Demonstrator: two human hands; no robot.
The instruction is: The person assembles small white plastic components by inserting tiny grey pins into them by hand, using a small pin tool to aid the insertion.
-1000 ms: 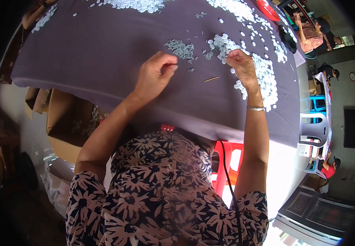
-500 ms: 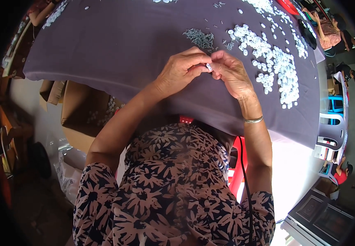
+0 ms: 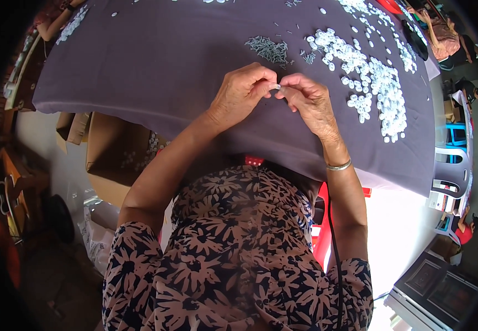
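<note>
My left hand (image 3: 241, 95) pinches a small white plastic piece (image 3: 277, 86) between thumb and forefinger, just above the cloth. Facing it, my right hand (image 3: 309, 103) has its thumb and fingertips closed right against the piece; whatever else it grips is too small to make out. Beyond the hands lies a small heap of grey screws (image 3: 269, 49). A wide spread of white plastic pieces (image 3: 389, 94), small and oval with holes, covers the cloth to the right of my right hand.
A dark purple-grey cloth (image 3: 139, 60) covers the table. Below its left edge stands an open cardboard box (image 3: 106, 190) with white pieces inside. A red stool (image 3: 321, 237) is beside me. Other people sit at the far left and far right; a grey chair (image 3: 453, 171) stands to the right.
The fingertips have shifted slightly left and the hands have drawn a little apart, so less of the white piece shows. The whole view has tilted slightly.
</note>
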